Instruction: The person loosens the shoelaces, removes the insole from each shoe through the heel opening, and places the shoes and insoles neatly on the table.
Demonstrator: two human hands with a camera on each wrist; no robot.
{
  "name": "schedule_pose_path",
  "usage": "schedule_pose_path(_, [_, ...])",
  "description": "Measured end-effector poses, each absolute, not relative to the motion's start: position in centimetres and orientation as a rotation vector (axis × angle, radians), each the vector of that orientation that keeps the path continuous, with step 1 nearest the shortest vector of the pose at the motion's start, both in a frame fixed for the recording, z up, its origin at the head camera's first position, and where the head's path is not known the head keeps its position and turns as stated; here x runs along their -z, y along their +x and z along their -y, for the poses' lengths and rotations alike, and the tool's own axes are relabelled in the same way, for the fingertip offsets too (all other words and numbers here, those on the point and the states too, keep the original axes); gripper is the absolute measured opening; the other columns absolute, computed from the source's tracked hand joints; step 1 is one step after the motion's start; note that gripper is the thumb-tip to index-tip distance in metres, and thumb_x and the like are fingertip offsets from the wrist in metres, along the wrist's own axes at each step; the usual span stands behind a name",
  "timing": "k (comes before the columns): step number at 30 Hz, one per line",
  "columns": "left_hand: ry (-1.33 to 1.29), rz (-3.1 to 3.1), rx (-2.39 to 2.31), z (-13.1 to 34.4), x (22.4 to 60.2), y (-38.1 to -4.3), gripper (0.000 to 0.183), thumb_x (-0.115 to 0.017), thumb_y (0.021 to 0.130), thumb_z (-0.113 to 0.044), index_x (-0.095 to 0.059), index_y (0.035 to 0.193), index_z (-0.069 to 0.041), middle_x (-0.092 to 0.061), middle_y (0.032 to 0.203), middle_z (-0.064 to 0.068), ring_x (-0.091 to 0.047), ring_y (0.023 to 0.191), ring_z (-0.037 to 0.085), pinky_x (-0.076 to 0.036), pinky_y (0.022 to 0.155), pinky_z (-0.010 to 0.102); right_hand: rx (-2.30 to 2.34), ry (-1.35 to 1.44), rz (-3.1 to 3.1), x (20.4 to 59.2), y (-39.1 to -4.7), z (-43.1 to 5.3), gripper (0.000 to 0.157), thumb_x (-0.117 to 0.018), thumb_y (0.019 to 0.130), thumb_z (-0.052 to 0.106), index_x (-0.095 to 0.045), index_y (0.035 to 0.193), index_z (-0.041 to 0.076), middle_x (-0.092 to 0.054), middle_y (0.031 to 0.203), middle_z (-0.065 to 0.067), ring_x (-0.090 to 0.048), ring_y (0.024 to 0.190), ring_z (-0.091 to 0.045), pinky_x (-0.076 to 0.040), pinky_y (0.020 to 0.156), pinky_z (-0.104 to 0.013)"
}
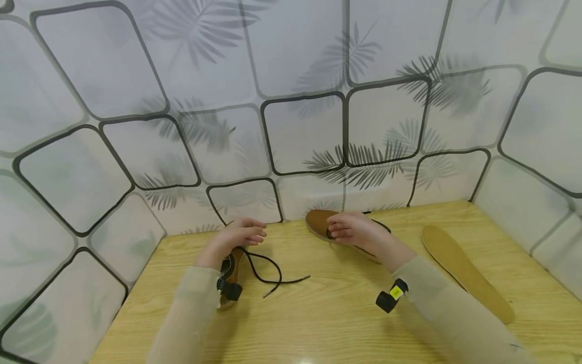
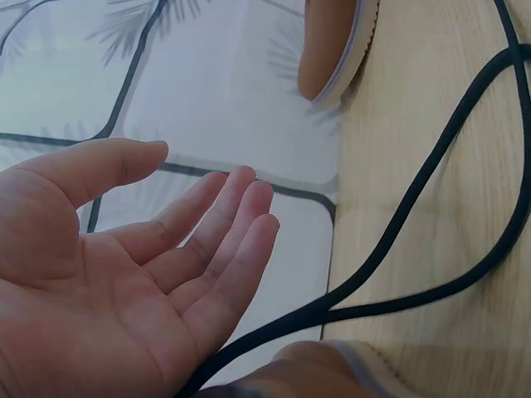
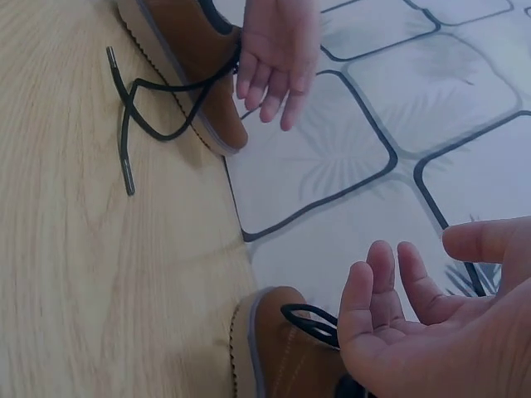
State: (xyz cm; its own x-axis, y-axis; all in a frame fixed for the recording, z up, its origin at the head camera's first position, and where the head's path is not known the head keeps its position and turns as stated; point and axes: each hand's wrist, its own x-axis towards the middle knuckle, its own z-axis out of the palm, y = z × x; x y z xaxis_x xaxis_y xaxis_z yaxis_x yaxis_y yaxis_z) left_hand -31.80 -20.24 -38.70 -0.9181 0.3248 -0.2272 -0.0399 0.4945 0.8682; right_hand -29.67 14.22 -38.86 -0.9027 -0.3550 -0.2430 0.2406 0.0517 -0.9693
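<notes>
My left hand [image 1: 238,236] hovers over one brown shoe [image 3: 178,33], its fingers relaxed and nothing in its grasp. A loose black shoelace [image 3: 170,137] trails from that shoe onto the table, looping to two tipped ends. Over at the right, my right hand [image 1: 352,230] overlaps a second brown shoe [image 1: 317,220] in the head view, hiding much of its upper. Its fingers [image 3: 380,278] are loosely bent, palm empty. A looped black lace [image 3: 311,323] shows on this shoe beside the hand in the right wrist view.
A tan insole [image 1: 466,273] lies flat on the wooden table [image 1: 318,323], to the right of the second shoe. Behind the table's far edge rises a pale covering [image 1: 304,136] with dark rounded frames and leaf prints, continuing along both sides.
</notes>
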Motion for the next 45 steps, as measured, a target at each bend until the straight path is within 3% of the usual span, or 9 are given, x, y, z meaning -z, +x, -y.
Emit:
schedule_pose_path(4, [0.230, -2.350, -1.415, 19.7, 39.1, -31.8, 0.046, -0.051, 0.112, -0.017, -0.048, 0.150, 0.010, -0.060, 0.144, 0.031, -0.068, 0.123, 0.038, -0.053, 0.111, 0.049, 1.922, -0.127, -1.904, 38.7, -29.7, -15.2, 0.049, -0.049, 0.113, 0.020, -0.044, 0.150, -0.012, -0.069, 0.094, 0.005, -0.067, 0.080, -0.004, -0.059, 0.081, -0.023])
schedule_pose_path(8, [0.218, -2.340, -1.420, 19.1, 39.5, -31.8, 0.046, -0.051, 0.112, -0.016, -0.049, 0.150, 0.010, -0.060, 0.143, 0.031, -0.064, 0.127, 0.043, -0.054, 0.110, 0.047, 1.953, -0.129, -1.881, 38.5, -29.7, -16.2, 0.044, -0.049, 0.113, 0.021, -0.048, 0.146, -0.008, -0.071, 0.092, 0.007, -0.068, 0.080, -0.003, -0.059, 0.080, -0.022])
schedule_pose_path(14, [0.225, -2.335, -1.408, 18.1, 39.9, -31.8, 0.046, -0.050, 0.113, -0.017, -0.049, 0.151, 0.009, -0.060, 0.144, 0.031, -0.064, 0.128, 0.043, -0.054, 0.110, 0.048, 1.974, -0.132, -1.875, 38.1, -29.6, -17.5, 0.035, -0.049, 0.113, 0.022, -0.055, 0.137, -0.002, -0.070, 0.094, 0.007, -0.068, 0.084, -0.005, -0.059, 0.082, -0.023])
schedule_pose_path(21, [0.205, -2.322, -1.388, 16.5, 40.7, -32.3, 0.043, -0.050, 0.113, -0.017, -0.052, 0.149, 0.008, -0.062, 0.142, 0.029, -0.067, 0.126, 0.039, -0.057, 0.107, 0.043, 1.918, -0.160, -1.947, 37.7, -29.4, -19.2, 0.054, -0.046, 0.114, 0.026, -0.038, 0.154, -0.010, -0.068, 0.103, 0.008, -0.067, 0.091, -0.004, -0.058, 0.086, -0.022])
schedule_pose_path(26, [0.179, -2.305, -1.406, 15.2, 41.2, -32.4, 0.043, -0.052, 0.112, -0.017, -0.054, 0.147, 0.007, -0.062, 0.143, 0.029, -0.067, 0.127, 0.039, -0.059, 0.104, 0.038, 1.897, -0.180, -1.991, 37.5, -29.3, -20.6, 0.055, -0.044, 0.114, 0.029, -0.038, 0.154, -0.009, -0.066, 0.106, 0.009, -0.065, 0.096, -0.005, -0.057, 0.090, -0.022])
schedule_pose_path(33, [0.162, -2.334, -1.404, 13.7, 41.9, -32.6, 0.045, -0.053, 0.112, -0.018, -0.053, 0.150, 0.006, -0.061, 0.146, 0.028, -0.065, 0.130, 0.041, -0.057, 0.107, 0.041, 1.928, -0.168, -1.997, 37.7, -29.3, -22.8, 0.051, -0.044, 0.115, 0.029, -0.040, 0.152, -0.005, -0.067, 0.106, 0.012, -0.065, 0.098, -0.004, -0.057, 0.090, -0.021])
schedule_pose_path(39, [0.146, -2.342, -1.418, 12.8, 42.2, -32.8, 0.045, -0.053, 0.112, -0.016, -0.051, 0.150, 0.008, -0.061, 0.145, 0.029, -0.065, 0.130, 0.042, -0.058, 0.105, 0.040, 1.913, -0.134, -2.021, 38.2, -29.3, -24.4, 0.061, -0.042, 0.115, 0.032, -0.029, 0.159, -0.007, -0.064, 0.108, 0.015, -0.064, 0.101, -0.004, -0.055, 0.090, -0.019])
schedule_pose_path(42, [0.140, -2.336, -1.445, 12.5, 42.6, -33.0, 0.045, -0.053, 0.111, -0.015, -0.051, 0.150, 0.009, -0.061, 0.145, 0.030, -0.065, 0.129, 0.042, -0.059, 0.103, 0.038, 1.947, -0.115, -1.991, 38.6, -29.1, -25.2, 0.047, -0.043, 0.115, 0.032, -0.045, 0.151, 0.002, -0.064, 0.108, 0.014, -0.064, 0.102, -0.004, -0.056, 0.090, -0.019])
schedule_pose_path(45, [0.132, -2.322, -1.475, 12.3, 43.2, -33.1, 0.046, -0.054, 0.111, -0.015, -0.050, 0.150, 0.010, -0.059, 0.146, 0.031, -0.066, 0.128, 0.042, -0.060, 0.100, 0.035, 2.004, -0.092, -1.931, 39.1, -29.0, -25.9, 0.025, -0.045, 0.114, 0.029, -0.065, 0.123, 0.018, -0.067, 0.104, 0.012, -0.066, 0.098, -0.005, -0.057, 0.088, -0.019])
